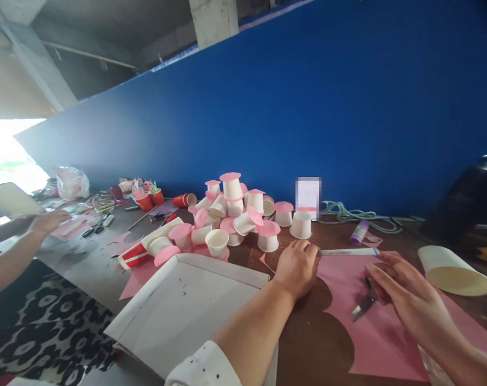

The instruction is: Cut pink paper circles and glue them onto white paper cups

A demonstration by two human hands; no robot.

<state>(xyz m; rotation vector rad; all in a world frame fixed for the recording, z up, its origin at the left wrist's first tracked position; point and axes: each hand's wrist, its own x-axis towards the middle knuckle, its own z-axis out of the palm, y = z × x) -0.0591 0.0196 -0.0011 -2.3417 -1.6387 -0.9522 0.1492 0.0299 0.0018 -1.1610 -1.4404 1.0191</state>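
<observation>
My left hand (297,269) is closed, its fingers curled at the left end of a white marker (347,252). The marker lies level between both hands, its blue-tipped right end touching my right index finger. My right hand (402,281) is closed around the scissors (364,308); their blades point down and left, and the handles are mostly hidden by my fingers. Under my right hand lies a pink sheet of paper (388,343), with curved pieces cut out of its left edge. A white paper cup (454,271) lies on its side just right of that hand.
Beyond my left hand is a pile of white cups with pink discs (231,209). A white box lid (187,305) lies by my left forearm. A glue stick (359,232) and a cable (351,213) are near the blue partition (307,107). Another person's arm (30,236) reaches in at left.
</observation>
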